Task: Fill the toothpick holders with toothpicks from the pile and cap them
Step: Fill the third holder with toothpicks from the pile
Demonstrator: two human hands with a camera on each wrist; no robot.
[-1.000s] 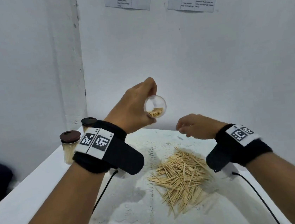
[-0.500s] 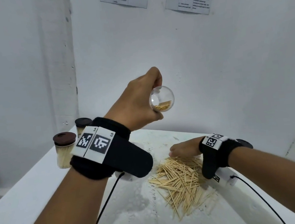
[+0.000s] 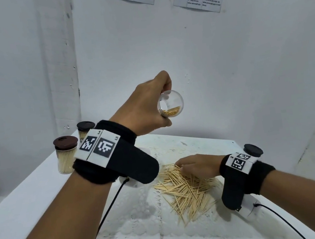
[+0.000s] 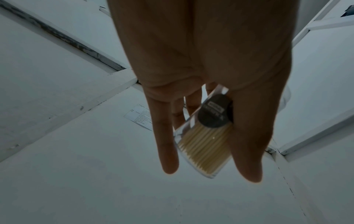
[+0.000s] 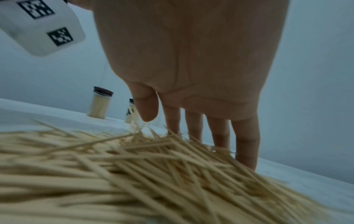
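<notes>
Head view first: the left hand (image 3: pixel 143 109) was up above the table, fingers and thumb curled round a clear toothpick holder (image 3: pixel 170 106) tipped on its side with its open mouth facing the camera at about three o'clock, a thin layer of toothpicks lying along its lower wall. The big change: a second earlier the right hand (image 3: pixel 197 166) had hung in the air just under that holder; half a second earlier it had dropped to the pile (image 3: pixel 188 186), and at this moment it lay on the pile's far edge, at roughly twelve o'clock of the heap, fingers spread flat. By my reading that meant another pinch was about to be gathered, and the holder was far from full. Two capped holders (image 3: pixel 66 157) stood at nine o'clock on the table (image 3: pixel 26 213); a loose dark cap (image 3: pixel 253 149) sat just past the right wrist.

Left wrist view: the left hand's thumb and fingers clamped the holder between them, with toothpicks bunched along one side and a dark round label at its base.

Right wrist view: the fingers (image 5: pixel 247 144) hung nearly straight, tips touching the toothpicks, thumb apart from them. Nothing was gripped yet. The two capped holders stood at ten o'clock, well apart from the pile.
</notes>
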